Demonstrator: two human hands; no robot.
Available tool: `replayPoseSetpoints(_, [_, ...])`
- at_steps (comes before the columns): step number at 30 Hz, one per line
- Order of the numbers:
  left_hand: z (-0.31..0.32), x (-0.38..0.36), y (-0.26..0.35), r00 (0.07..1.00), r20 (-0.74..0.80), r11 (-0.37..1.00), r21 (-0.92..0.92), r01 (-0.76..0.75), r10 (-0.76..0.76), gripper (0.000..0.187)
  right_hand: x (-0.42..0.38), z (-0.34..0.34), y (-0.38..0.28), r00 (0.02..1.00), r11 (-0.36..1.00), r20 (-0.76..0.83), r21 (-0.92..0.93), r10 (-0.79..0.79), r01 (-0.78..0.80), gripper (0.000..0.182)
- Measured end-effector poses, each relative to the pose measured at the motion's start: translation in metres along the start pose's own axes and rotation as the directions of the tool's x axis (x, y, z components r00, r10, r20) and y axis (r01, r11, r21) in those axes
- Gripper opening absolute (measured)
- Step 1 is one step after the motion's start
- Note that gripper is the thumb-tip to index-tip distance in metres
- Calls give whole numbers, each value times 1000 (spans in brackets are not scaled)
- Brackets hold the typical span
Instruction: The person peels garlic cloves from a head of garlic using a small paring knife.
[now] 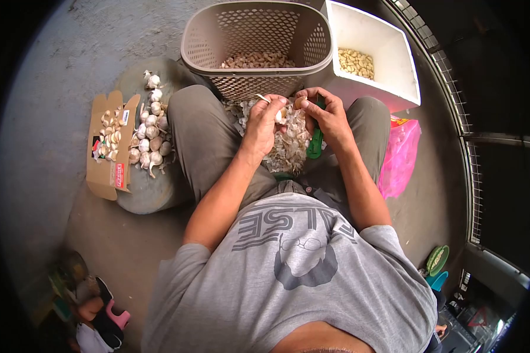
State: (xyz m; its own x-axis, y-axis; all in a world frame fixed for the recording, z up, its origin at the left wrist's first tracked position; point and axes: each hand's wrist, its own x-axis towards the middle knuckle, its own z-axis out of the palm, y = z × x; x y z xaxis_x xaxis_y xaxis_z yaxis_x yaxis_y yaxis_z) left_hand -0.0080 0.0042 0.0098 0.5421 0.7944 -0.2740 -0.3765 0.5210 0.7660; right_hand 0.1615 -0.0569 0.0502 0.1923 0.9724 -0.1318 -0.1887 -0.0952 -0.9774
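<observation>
1. Garlic clove [283,113] sits at the top centre of the frame, pinched between the two hands just below the basket rim.
2. The left hand [266,117] grips the clove from the left, fingers curled tight on it, with a thin strip of papery skin sticking up from the fingertips.
3. The right hand [327,115] touches the same clove from the right and also closes around a green-handled knife [316,141], whose handle points down the frame between the knees.
4. A heap of garlic skins [288,147] lies in the lap directly under both hands.
5. A beige perforated basket [259,41] stands at the top centre, holding garlic pieces at its bottom.
6. A white tub [394,65] at the upper right holds peeled cloves [355,62].
7. At the left, whole garlic bulbs [150,132] lie on a round grey slab [147,194], beside an open cardboard box [109,153] with more garlic inside.
8. A pink plastic bag [399,156] lies at the right, next to the right knee.
</observation>
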Motion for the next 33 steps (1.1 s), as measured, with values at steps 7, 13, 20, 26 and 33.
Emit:
replayPoseSetpoints(7, [0, 0, -3, 997, 75, 960, 278, -29, 9, 18, 6, 4, 21, 998, 979, -43, 199, 44, -35, 23])
replayPoseSetpoints(13, [-13, 9, -17, 985, 127, 967, 210, -145, 120, 15, 6, 5, 17, 999, 995, 21, 95, 26, -28, 18])
replayPoseSetpoints(20, [-5, 2, -5, 992, 105, 976, 200, -89, 69, 11, 6, -14, 5, 985, 989, 153, 115, 78, -96, 14])
replayPoseSetpoints(26, [-3, -2, -1, 984, 85, 895, 410, -175, 153, 15, 3, -2, 11, 999, 998, 48, -60, 22, -19, 14])
replayPoseSetpoints(33, [-5, -1, -6, 940, 228, 689, 640, -342, 255, 19, 7, -5, 12, 998, 998, -58, 57, -24, 27, 15])
